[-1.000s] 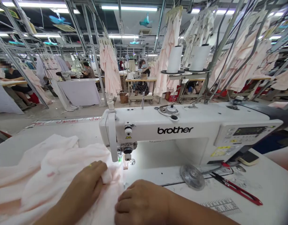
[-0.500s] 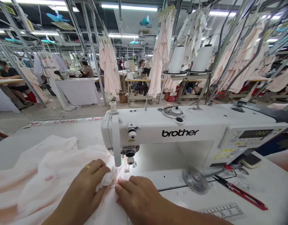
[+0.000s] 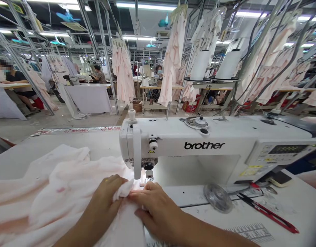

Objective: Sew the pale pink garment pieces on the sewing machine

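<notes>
Pale pink fabric (image 3: 70, 178) lies in soft folds over the left of the machine table and runs up under the needle area of a white sewing machine (image 3: 173, 142). My left hand (image 3: 109, 193) is closed on a bunched edge of it, thumb below and fingers above. Close beside it, my right hand (image 3: 155, 206) presses the fabric's edge with its fingers together, just in front of the presser foot. A lamp lights the needle area brightly. The needle itself cannot be made out.
Right of my hands lie a clear plastic disc (image 3: 218, 198) and red-handled thread snips (image 3: 268, 212). A printed ruler scale (image 3: 250, 231) marks the table's front. Thread cones (image 3: 200, 65) stand behind the machine. Hanging pink garments (image 3: 122, 72) and co-workers at other machines are farther back.
My right hand has moved up closer to the presser foot, and its fingers have drawn nearer the left hand. The camera view has shifted slightly left.
</notes>
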Action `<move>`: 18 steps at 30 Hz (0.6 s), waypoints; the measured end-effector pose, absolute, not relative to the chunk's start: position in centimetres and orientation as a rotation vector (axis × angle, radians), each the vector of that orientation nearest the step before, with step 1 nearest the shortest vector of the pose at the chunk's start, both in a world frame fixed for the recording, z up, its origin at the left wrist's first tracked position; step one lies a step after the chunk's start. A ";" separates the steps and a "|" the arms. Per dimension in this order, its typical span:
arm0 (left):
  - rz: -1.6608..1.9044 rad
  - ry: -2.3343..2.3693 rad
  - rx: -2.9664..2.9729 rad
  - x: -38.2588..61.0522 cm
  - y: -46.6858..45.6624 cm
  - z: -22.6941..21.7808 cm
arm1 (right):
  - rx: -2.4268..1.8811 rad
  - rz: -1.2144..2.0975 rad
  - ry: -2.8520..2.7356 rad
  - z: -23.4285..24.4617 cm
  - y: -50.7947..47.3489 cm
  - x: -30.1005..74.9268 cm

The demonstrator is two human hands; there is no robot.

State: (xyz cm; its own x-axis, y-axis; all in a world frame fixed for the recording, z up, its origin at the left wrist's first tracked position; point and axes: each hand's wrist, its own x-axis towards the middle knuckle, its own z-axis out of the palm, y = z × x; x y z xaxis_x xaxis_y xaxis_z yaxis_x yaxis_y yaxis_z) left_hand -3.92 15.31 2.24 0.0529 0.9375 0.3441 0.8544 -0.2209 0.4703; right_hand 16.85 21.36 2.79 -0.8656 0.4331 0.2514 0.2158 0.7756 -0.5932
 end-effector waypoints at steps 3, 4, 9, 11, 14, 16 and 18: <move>0.893 1.757 2.344 -3.7 15.0 2.7 | -0.406 0.787 -2.668 3.1 22.0 17.1; 0.846 1.735 2.363 -3.6 14.9 2.7 | -0.380 0.758 -2.699 3.2 22.3 17.2; 0.750 1.846 2.282 -3.6 14.6 2.4 | -0.047 0.331 -2.798 3.3 23.6 17.7; 0.774 1.868 2.255 -3.8 14.6 2.5 | 0.115 0.121 -2.827 3.5 24.0 17.9; 0.680 1.732 2.371 -3.8 14.5 2.8 | 0.292 -0.043 -2.835 3.7 24.1 18.1; 0.591 1.618 2.502 -3.7 14.4 3.0 | 0.351 -0.116 -2.823 3.6 23.8 18.1; 0.544 1.547 2.614 -3.4 14.3 3.1 | 0.373 -0.184 -2.797 3.3 23.5 18.0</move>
State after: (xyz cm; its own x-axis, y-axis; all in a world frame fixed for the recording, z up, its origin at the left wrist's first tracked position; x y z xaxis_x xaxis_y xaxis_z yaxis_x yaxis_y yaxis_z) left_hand -3.43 14.30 3.12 0.4356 0.8586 0.2704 0.8389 -0.4961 0.2240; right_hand 18.02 23.47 3.26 -0.9172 -0.2746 0.2886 -0.2345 0.9578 0.1663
